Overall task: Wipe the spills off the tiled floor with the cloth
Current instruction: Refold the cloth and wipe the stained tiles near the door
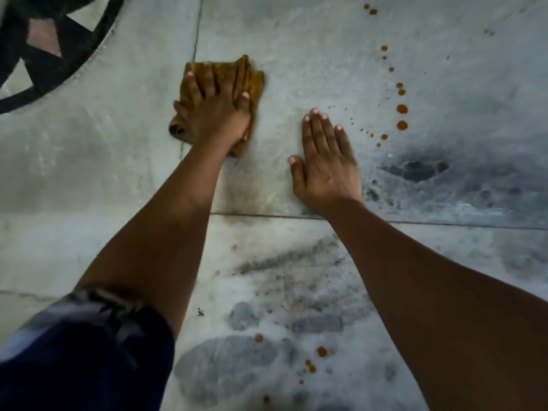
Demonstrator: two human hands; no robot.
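A crumpled mustard-brown cloth point(250, 80) lies on the grey tiled floor point(296, 40) at upper centre. My left hand point(215, 109) presses flat on top of it, fingers spread and pointing away from me. My right hand point(324, 161) rests palm-down on the bare tile just to the right, holding nothing. A curved trail of orange-brown drops point(401, 109) runs down the tile to the right of my right hand. Another cluster of orange drops point(321, 351) lies near the bottom centre, between my forearms.
A black patterned inlay point(59, 63) curves across the upper left corner. Dark wet smudges point(418, 170) mark the tile on the right, and grey blotches point(225, 366) spread over the lower tile. A grout line point(267, 215) runs across the middle. My dark-clothed knee point(74, 351) fills the lower left.
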